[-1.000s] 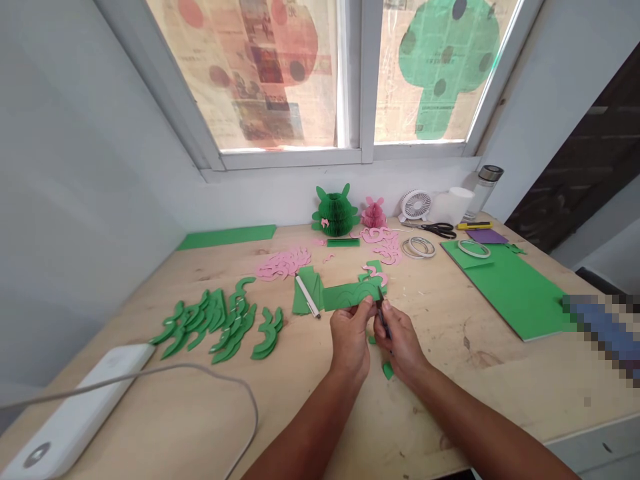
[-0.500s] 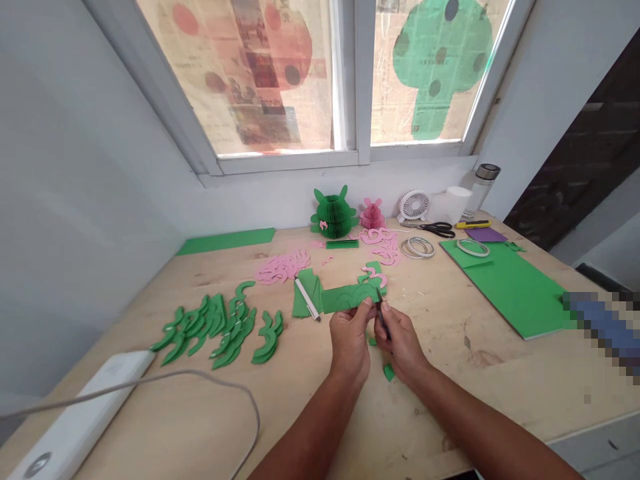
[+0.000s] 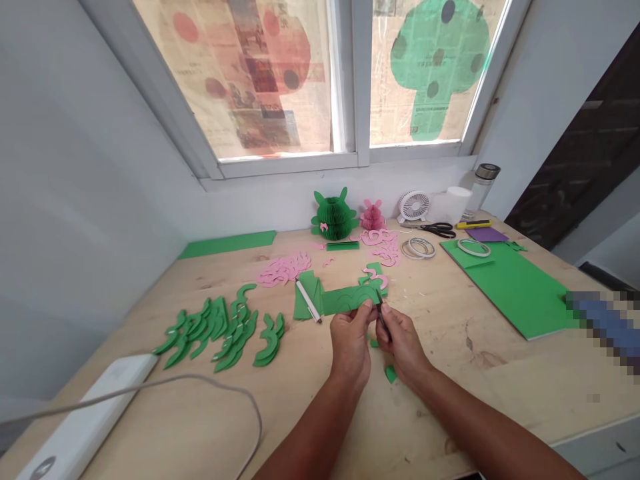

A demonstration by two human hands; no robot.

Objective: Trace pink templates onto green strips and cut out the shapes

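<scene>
My left hand (image 3: 350,343) pinches the lower edge of a green paper strip (image 3: 341,300) with curved lines drawn on it. In my right hand (image 3: 404,339) is a small dark pair of scissors (image 3: 381,310), its blades at the strip's right end; the handles are mostly hidden by my fingers. Just beyond the strip lie green scraps and a pink curved paper piece (image 3: 383,281). A white pen (image 3: 309,301) rests on green paper sheets (image 3: 314,287) to the left. One small green scrap (image 3: 391,374) is on the table below my right hand.
Piles of green paper curves (image 3: 230,330) and pink ones (image 3: 285,268) lie to the left. A power strip (image 3: 95,413) with a cable is at front left. At the back stand a green paper figure (image 3: 334,217), a fan (image 3: 414,206) and larger scissors (image 3: 440,230). Green sheets (image 3: 520,293) lie right.
The view has shifted very slightly. Both hands, the strip and the scissors keep nearly the same positions.
</scene>
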